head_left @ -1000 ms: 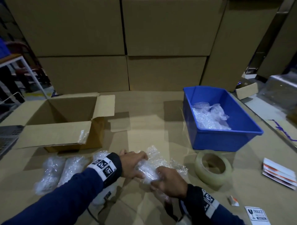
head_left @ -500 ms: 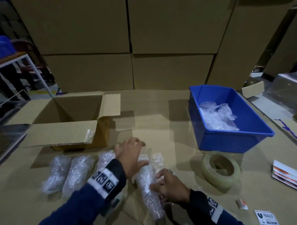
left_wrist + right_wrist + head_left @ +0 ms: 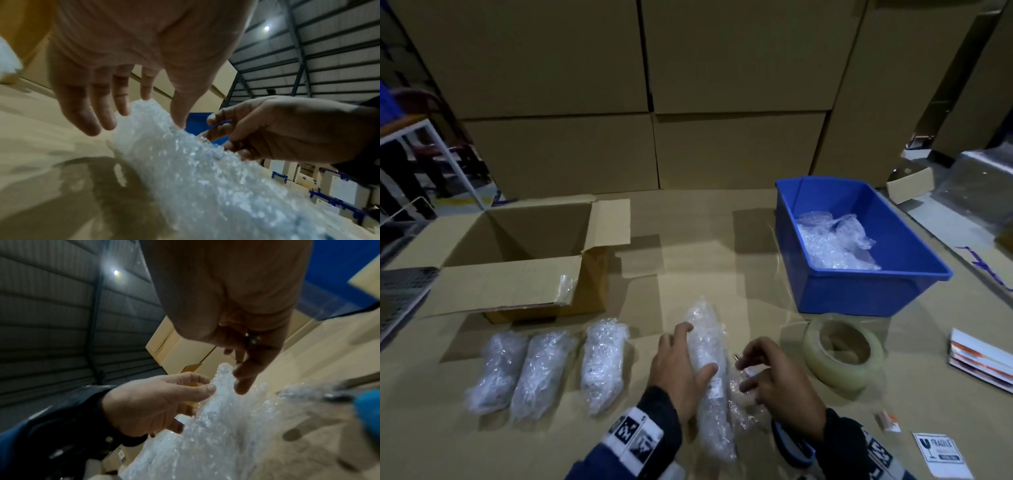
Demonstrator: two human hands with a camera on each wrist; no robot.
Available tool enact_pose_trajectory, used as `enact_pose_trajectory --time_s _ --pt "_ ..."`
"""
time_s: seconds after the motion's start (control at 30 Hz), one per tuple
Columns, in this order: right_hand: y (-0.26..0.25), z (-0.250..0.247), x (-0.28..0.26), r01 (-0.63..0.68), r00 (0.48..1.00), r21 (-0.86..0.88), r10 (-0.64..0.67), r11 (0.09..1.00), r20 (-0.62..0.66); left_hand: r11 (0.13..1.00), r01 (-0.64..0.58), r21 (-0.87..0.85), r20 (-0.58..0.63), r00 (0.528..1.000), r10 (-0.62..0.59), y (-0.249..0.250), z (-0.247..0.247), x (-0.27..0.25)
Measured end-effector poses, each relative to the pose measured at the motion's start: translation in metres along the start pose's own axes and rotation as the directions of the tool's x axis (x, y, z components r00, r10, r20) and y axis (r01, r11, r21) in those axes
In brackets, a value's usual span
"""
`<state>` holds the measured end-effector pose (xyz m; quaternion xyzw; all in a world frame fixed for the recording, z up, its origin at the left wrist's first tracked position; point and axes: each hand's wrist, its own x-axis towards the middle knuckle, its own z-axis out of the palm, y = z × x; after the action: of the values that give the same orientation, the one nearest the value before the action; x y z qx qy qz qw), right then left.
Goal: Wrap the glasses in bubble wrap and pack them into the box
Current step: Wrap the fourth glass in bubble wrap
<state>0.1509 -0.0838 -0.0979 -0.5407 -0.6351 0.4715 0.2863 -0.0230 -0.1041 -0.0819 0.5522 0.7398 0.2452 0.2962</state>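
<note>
Bubble-wrapped glass [image 3: 707, 373], a slim roll, lies flat on the cardboard-covered bench [image 3: 688, 260] close to its near edge, its long axis running from the near edge toward the far edge and leaning slightly left at the far end. Left hand [image 3: 677, 370] lies along the roll's left flank: fingers nearly straight and spread, fingertips [image 3: 121, 112] against the wrap, the thumb laid across its top, steadying without closing round it. Right hand [image 3: 774, 377] sits just right of the roll, fingers loosely curled; whether they pinch the loose flap [image 3: 739, 407] of wrap spreading from the roll's near half, or something small, cannot be told. Both hands are about equally near, so the roll sits between them, left of the right fingers and right of the left palm. Judged from this, sealing the flap comes next; the tape roll [image 3: 842, 353] stands nearer the right hand. Three wrapped glasses [image 3: 544, 370] lie parallel toward the bench's left edge, in front of the open box [image 3: 517, 260]. A blue bin [image 3: 873, 291] stands toward the far right.
</note>
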Motion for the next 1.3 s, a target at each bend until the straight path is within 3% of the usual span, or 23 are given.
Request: enact_pose_trajectory --time_s 0.1,0.17,0.27,0.43,0.6,0.73,0.83,0.9,1.0,1.07,1.1,1.23,1.3 --pt "0.004 -0.016 -0.010 0.028 1.000 0.068 -0.028 0.997 -0.009 0.988 0.143 -0.055 0.063 0.988 -0.139 0.000 0.013 0.010" --pt "0.008 -0.021 -0.012 -0.002 1.000 0.116 0.005 0.993 -0.022 0.976 0.216 0.003 0.160 0.964 -0.213 0.000 0.020 0.016" --pt "0.010 -0.020 -0.014 -0.063 0.997 0.163 0.069 0.985 -0.034 0.967 0.214 0.135 0.203 0.950 -0.239 0.007 0.026 0.019" --pt "0.003 -0.017 -0.019 -0.043 0.998 0.154 0.050 0.987 -0.042 0.972 0.209 0.112 0.175 0.958 -0.226 0.012 0.029 0.021" --pt "0.010 -0.015 -0.018 -0.076 0.995 0.202 0.087 0.976 -0.047 0.977 0.205 -0.065 0.193 0.963 -0.189 -0.007 0.027 0.024" --pt "0.020 -0.008 -0.012 0.027 0.988 0.012 -0.025 1.000 -0.153 0.928 0.208 -0.309 0.186 0.970 -0.156 -0.025 0.015 0.026" --pt "0.027 0.000 -0.007 0.092 0.978 -0.192 -0.124 0.977 -0.165 0.819 0.270 -0.507 0.253 0.955 -0.158 -0.030 -0.001 0.024" --pt "0.027 0.006 -0.005 0.065 0.992 -0.135 -0.078 0.989 -0.099 0.728 0.293 -0.620 0.298 0.946 -0.127 -0.029 -0.009 0.022" --pt "0.017 0.016 0.000 -0.063 0.996 0.160 0.051 0.985 0.074 0.611 0.309 -0.728 0.303 0.946 -0.118 -0.023 -0.016 0.017" --pt "0.006 0.019 0.004 -0.195 0.973 0.474 0.110 0.858 0.201 0.563 0.292 -0.773 0.309 0.949 -0.068 -0.019 -0.022 0.012" --pt "-0.001 0.018 0.004 -0.202 0.970 0.564 0.086 0.801 0.226 0.551 0.279 -0.787 0.314 0.949 -0.031 -0.017 -0.024 0.009" --pt "-0.020 0.013 0.001 0.048 0.988 0.553 -0.119 0.832 0.093 0.610 0.202 -0.766 0.248 0.969 -0.010 -0.018 -0.030 0.006" --pt "-0.025 0.014 -0.002 0.129 0.975 0.497 -0.202 0.858 0.094 0.628 0.194 -0.754 0.222 0.975 -0.035 -0.023 -0.027 0.008"
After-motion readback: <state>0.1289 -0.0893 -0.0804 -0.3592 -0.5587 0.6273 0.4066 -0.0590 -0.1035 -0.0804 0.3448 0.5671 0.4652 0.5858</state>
